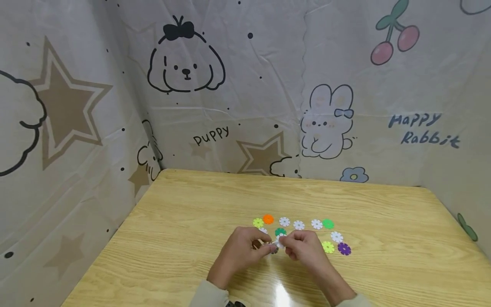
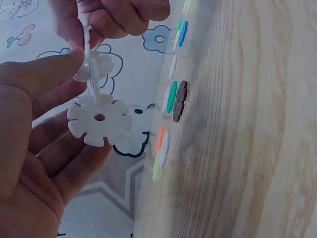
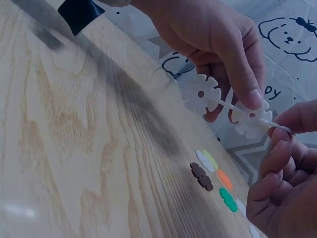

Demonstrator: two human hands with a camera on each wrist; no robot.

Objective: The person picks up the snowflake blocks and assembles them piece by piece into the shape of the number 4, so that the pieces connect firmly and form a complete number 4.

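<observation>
Several white notched interlocking discs [image 2: 101, 124] are slotted together edge to edge and raised above the table between my two hands. My left hand [image 1: 243, 251] grips this joined piece, its thumb on one disc [image 3: 242, 121] in the right wrist view, while another disc [image 3: 202, 94] sticks out past its fingers. On the other side, my right hand [image 1: 307, 251] pinches a white disc [image 2: 87, 37] at the end of the piece between thumb and fingers. That disc appears edge-on in the left wrist view, and the fingertips partly cover it.
Loose discs lie flat on the wooden table [image 1: 184, 213] beyond and beside the hands: orange [image 1: 268, 219], dark green [image 1: 280, 232], brown [image 3: 201, 176], bright green [image 1: 327, 224], purple [image 1: 344, 249], yellow [image 1: 327, 247] and several white. Printed cloth [image 1: 245, 106] hangs behind the table.
</observation>
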